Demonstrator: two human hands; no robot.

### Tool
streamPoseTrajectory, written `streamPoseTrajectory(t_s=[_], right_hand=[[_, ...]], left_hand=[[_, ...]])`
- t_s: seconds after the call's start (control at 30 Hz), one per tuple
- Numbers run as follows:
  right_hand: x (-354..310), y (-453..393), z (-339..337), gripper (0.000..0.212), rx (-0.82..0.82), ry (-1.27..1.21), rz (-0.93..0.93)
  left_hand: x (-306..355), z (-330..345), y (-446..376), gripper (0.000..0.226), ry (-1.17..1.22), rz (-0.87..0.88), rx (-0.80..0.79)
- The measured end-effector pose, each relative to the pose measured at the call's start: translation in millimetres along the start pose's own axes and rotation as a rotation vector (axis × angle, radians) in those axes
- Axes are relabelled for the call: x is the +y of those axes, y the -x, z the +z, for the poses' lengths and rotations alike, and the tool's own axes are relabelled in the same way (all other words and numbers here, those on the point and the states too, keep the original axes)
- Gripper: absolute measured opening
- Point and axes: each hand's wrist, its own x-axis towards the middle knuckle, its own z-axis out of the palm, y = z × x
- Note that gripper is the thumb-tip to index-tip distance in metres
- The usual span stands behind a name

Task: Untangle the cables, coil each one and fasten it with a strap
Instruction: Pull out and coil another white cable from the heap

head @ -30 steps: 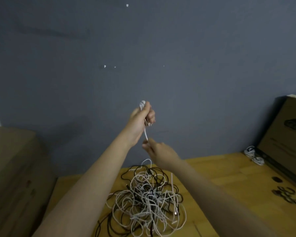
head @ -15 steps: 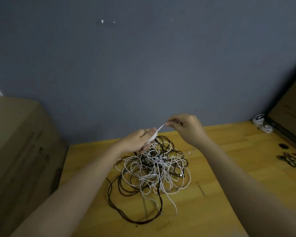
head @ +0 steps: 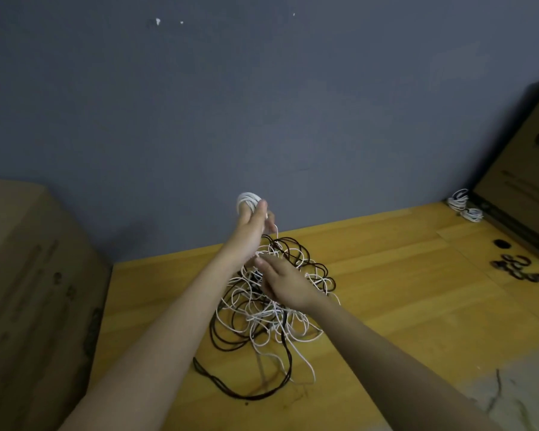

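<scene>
— Cables, count?
— One tangle (head: pixel 271 309) of white and black cables on the tabletop (head: pixel 402 275); strands too knotted to number. Two coiled bundles (head: pixel 465 205) far right.
— Hands?
— Left hand (head: pixel 251 225) closed around a white coil (head: pixel 248 199), raised; right hand (head: pixel 285 283) loosely open over the tangle.
— Writing?
— None readable.

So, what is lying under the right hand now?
Under the right hand lies the tangled pile of white and black cables on the wooden table. The hand covers part of the pile, so whether its fingers grip a cable cannot be seen.

Wooden table (head: pixel 402 284) bears tangled cables (head: pixel 271 312), coiled bundles (head: pixel 465 205).
</scene>
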Motion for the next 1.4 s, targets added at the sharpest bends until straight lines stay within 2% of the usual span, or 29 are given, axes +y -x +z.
streamPoseTrajectory(t_s=[0.03,0.1,0.13,0.2,0.3,0.5,0.6,0.73,0.8,0.87,0.93,1.1,1.17,1.23,1.33,1.4], right_hand=[[-2,1,-2,0.028,-0.003,0.114,-0.051],[-3,2,-12,0.026,0.002,0.333,-0.141],[-2,2,-22,0.026,0.025,0.402,-0.164],[0,-2,-45,0.022,0.104,0.452,-0.180],[-2,-7,-74,0.021,0.188,0.387,-0.171],[-8,-11,-83,0.009,0.335,-0.074,-0.158],[13,-12,-72,0.018,0.304,-0.147,-0.053],[33,-15,-64,0.023,0.263,-0.144,0.091],[26,-27,-78,0.024,0.358,-0.120,0.134],[-2,-44,-104,0.028,0.477,-0.020,0.100],[-53,-57,-134,0.033,0.591,0.007,0.003],[-201,-61,-203,0.032,0.800,-0.207,-0.360],[-226,-62,-219,0.031,0.859,-0.260,-0.470],[-226,-69,-226,0.031,0.858,-0.262,-0.460],[-220,-80,-231,0.034,0.756,-0.136,-0.276],[-242,-78,-240,0.034,0.804,-0.208,-0.353]], left_hand=[[-9,-6,-9,0.027,-0.210,-0.001,0.006],[-25,-24,-20,0.034,-0.620,-0.057,-0.079],[-31,-34,-23,0.037,-0.750,-0.091,-0.151],[-35,-44,-19,0.043,-0.825,-0.085,-0.307],[-18,-34,0,0.051,-0.684,-0.020,-0.483],[18,-8,17,0.041,-0.236,-0.080,-0.557],[28,-5,11,0.039,-0.009,-0.069,-0.471],[51,8,-9,0.039,0.176,-0.060,-0.251],[66,16,-24,0.041,0.233,-0.050,-0.171],[88,23,-44,0.045,0.302,-0.007,-0.133],[120,26,-63,0.047,0.337,0.075,-0.119],[210,20,-101,0.047,0.364,0.215,-0.110],[225,17,-108,0.044,0.342,0.235,-0.106],[234,14,-110,0.039,0.284,0.267,-0.117],[242,9,-103,0.036,0.203,0.303,-0.156],[245,3,-101,0.035,0.117,0.319,-0.161]])
